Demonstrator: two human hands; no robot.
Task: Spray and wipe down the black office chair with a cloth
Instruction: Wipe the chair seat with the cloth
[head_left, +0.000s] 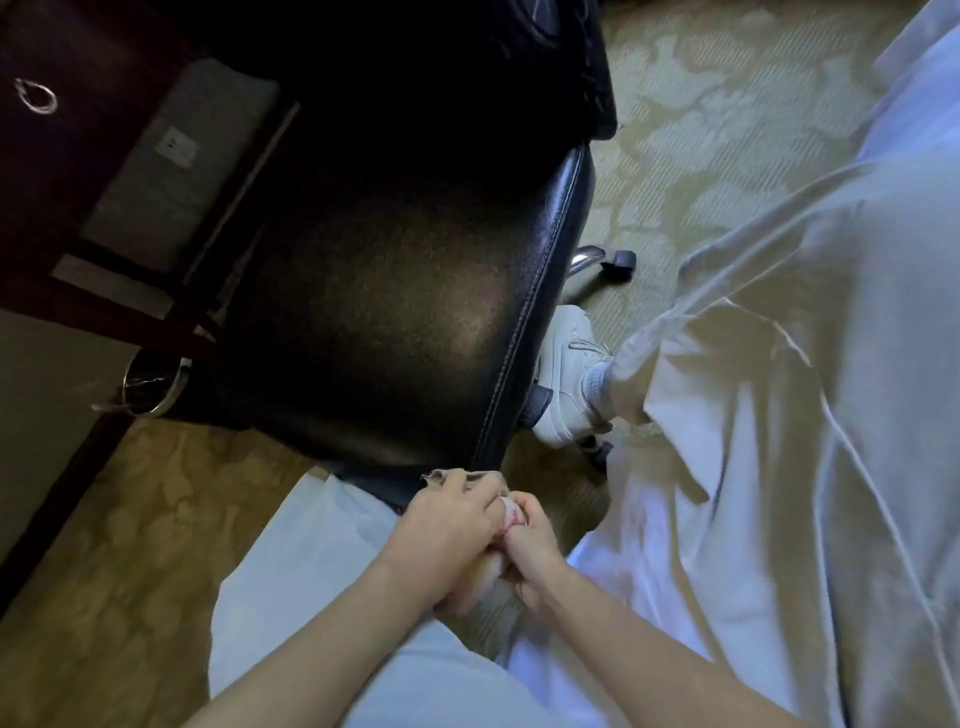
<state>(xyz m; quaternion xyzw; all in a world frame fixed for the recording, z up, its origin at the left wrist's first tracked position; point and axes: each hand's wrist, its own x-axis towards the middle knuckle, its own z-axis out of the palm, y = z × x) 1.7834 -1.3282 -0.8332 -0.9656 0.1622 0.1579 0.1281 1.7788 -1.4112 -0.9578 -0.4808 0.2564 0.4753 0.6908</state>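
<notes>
Chair seat (395, 312), black, padded, stitched along its right edge. It fills the middle of the view, with its near corner just beyond both hands.

Left hand (447, 530): grip closed on a crumpled cloth (453, 476), whose brownish edge shows above the knuckles.

Right hand (535, 548): grip closed round a small white-and-pink item (510, 513), pressed against the left hand. We take this for the sprayer but cannot confirm it.

Step in hand, as we read it: readying cloth and spray before the seat is wiped. To do it well we would:
- part the hands;
- aim the nozzle at the seat and away from the white bedding (779, 415) on the right;
- mist lightly;
- wipe with a flat fold of cloth from the far side towards the near corner, following the seam.

Not made out:
- nozzle and trigger, if any, hidden in the fingers;
- the chair back (561, 62), largely lost in shadow at the top;
- what lies under the seat, where we see only a castor (619, 258) near a white shoe (566, 374);
- whether the seat is already wet.
</notes>
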